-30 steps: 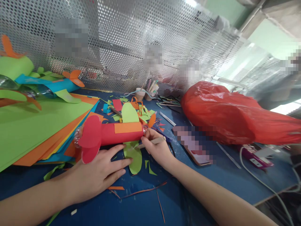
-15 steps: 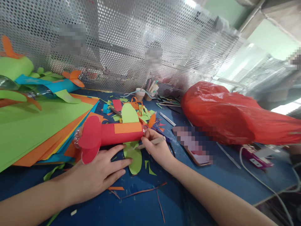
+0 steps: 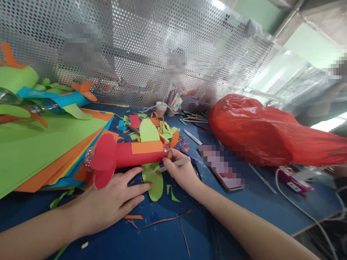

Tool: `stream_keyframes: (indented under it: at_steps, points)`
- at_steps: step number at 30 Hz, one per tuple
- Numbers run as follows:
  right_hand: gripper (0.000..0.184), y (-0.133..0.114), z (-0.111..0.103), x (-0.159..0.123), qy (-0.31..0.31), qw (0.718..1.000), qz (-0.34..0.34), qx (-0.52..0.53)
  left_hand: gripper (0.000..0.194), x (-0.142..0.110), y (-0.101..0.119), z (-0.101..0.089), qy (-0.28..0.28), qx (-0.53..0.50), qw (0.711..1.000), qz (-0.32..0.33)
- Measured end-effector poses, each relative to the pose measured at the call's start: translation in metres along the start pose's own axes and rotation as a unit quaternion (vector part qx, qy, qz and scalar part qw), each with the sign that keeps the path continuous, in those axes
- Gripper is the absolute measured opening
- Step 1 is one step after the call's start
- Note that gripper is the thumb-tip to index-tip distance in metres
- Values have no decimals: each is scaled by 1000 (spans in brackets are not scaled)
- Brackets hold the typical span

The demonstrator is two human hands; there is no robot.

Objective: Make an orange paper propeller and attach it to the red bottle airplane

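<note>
A red paper-covered bottle plane lies on the blue table, with green wings, an orange band and a red tail. My left hand rests flat beside it, fingers stretched onto the near green wing. My right hand is closed on a thin pale stick-like tool, its tip at the wing under the plane's nose.
Stacked green and orange paper sheets lie at the left, with other paper planes behind. Paper scraps and cups of tools sit further back. A red plastic bag fills the right. A perforated metal screen stands behind.
</note>
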State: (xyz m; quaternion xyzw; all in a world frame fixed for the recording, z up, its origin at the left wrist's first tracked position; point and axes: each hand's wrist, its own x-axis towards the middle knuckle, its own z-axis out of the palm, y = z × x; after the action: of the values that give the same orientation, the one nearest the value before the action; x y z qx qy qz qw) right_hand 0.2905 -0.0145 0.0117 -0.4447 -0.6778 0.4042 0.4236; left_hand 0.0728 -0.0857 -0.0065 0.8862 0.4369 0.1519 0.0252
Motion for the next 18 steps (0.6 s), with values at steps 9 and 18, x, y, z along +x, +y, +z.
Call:
stream_keyframes:
  at_steps: [9,18]
  points:
    - [26,-3,-2,1,7,994,39,104,40,0,0,0,4,-2,1000,-1]
    - [23,-2,-3,3,1,986,94,141,38,-1,0,1,10,-24,1000,-7]
